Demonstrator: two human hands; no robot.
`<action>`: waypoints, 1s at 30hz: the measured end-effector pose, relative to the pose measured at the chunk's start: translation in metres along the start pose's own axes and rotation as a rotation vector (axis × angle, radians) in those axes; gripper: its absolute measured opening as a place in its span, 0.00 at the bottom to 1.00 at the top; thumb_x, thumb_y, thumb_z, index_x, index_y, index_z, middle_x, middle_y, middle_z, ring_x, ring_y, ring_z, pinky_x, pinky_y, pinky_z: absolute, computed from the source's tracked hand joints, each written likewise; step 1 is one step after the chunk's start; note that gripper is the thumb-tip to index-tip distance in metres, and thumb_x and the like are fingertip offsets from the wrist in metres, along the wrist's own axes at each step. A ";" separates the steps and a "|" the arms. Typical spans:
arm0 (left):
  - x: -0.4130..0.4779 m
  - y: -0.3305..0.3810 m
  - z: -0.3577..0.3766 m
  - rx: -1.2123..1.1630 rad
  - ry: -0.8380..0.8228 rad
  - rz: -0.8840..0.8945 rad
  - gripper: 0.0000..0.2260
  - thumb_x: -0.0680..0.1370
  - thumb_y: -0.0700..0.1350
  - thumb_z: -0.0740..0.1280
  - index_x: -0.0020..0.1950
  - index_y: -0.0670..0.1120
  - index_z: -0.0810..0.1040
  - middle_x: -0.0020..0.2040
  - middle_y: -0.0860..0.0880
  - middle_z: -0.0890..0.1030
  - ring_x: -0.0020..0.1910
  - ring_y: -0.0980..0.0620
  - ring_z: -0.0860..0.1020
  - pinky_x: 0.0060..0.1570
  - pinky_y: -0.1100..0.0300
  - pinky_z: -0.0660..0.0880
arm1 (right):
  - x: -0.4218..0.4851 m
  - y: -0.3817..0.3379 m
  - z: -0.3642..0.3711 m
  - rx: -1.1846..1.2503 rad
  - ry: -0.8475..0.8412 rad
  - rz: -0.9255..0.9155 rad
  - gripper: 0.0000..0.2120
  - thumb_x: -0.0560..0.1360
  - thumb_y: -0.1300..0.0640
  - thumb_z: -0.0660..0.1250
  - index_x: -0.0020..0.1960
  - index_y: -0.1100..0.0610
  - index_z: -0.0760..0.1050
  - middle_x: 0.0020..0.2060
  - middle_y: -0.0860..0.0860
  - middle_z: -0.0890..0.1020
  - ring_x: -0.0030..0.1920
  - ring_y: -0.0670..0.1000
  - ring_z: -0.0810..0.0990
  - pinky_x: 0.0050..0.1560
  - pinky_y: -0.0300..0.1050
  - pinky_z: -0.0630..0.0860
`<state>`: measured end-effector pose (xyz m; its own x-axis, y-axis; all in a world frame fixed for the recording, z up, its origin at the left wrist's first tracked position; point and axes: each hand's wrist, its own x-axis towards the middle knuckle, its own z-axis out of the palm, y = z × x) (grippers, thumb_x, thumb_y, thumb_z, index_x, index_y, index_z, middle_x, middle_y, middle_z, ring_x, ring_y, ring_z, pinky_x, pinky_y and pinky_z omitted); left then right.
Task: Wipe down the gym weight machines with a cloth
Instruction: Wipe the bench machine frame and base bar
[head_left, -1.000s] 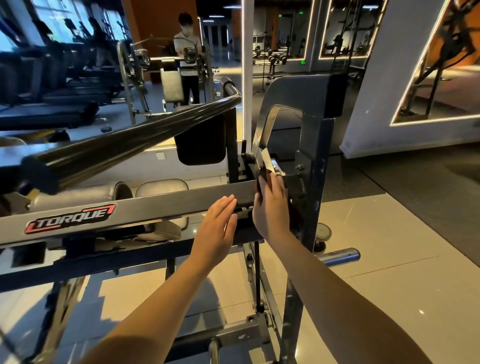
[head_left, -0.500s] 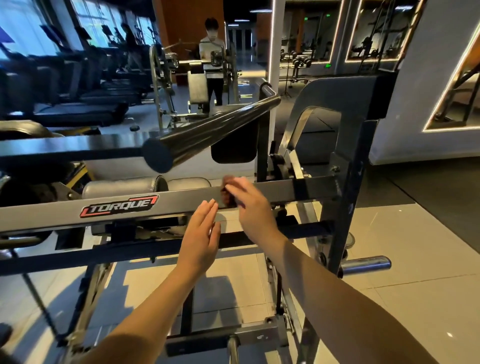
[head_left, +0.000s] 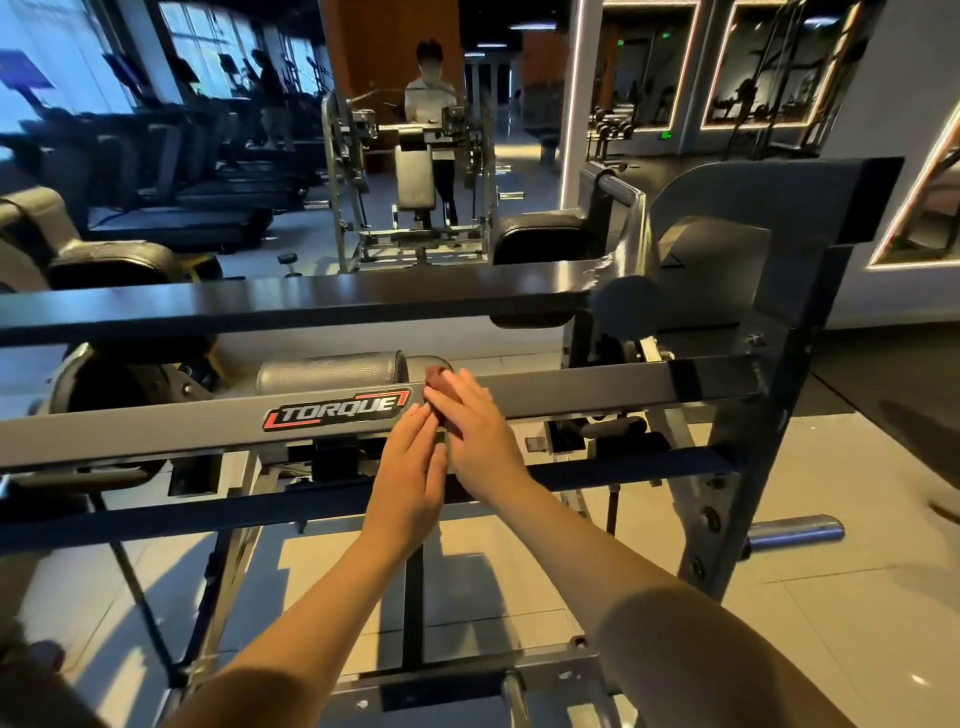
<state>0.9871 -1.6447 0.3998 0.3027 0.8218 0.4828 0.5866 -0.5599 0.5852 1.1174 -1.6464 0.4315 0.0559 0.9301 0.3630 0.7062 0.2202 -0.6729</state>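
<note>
Maroon cloth (head_left: 438, 375) pressed on grey bar (head_left: 571, 387) by right hand (head_left: 475, 426), fingers straight; left hand (head_left: 410, 467) flat, relaxed, alongside; black bar (head_left: 311, 299) above.

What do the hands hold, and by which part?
The right hand presses a dark red cloth against the grey bar, lying flat over its middle. The left hand holds nothing.

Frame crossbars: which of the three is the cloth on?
The grey middle crossbar bearing the TORQUE logo; the right hand presses the dark red cloth against it. Black bar above, blue bar below: plain.
</note>
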 end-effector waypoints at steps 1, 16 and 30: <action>-0.002 -0.004 -0.004 -0.012 0.011 -0.006 0.22 0.85 0.45 0.58 0.79 0.44 0.64 0.79 0.50 0.63 0.77 0.64 0.54 0.74 0.72 0.49 | -0.001 -0.004 0.005 0.036 -0.014 0.000 0.23 0.84 0.60 0.62 0.76 0.44 0.69 0.80 0.44 0.59 0.81 0.52 0.52 0.78 0.56 0.57; -0.014 -0.045 -0.044 -0.023 -0.020 0.053 0.22 0.85 0.49 0.56 0.80 0.45 0.63 0.79 0.51 0.63 0.79 0.58 0.56 0.78 0.59 0.53 | 0.005 -0.023 0.015 -0.013 0.273 0.180 0.21 0.84 0.61 0.60 0.75 0.47 0.70 0.79 0.47 0.61 0.80 0.53 0.58 0.76 0.57 0.65; -0.038 -0.061 -0.061 -0.171 -0.016 0.002 0.23 0.84 0.53 0.55 0.79 0.50 0.65 0.76 0.56 0.67 0.76 0.61 0.62 0.75 0.59 0.61 | -0.023 -0.070 0.050 0.173 0.141 0.036 0.17 0.82 0.62 0.64 0.69 0.51 0.77 0.68 0.44 0.76 0.66 0.40 0.74 0.65 0.29 0.69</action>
<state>0.8937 -1.6483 0.3858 0.3163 0.8216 0.4742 0.4505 -0.5700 0.6871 1.0312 -1.6688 0.4383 0.1862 0.8906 0.4150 0.5711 0.2456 -0.7833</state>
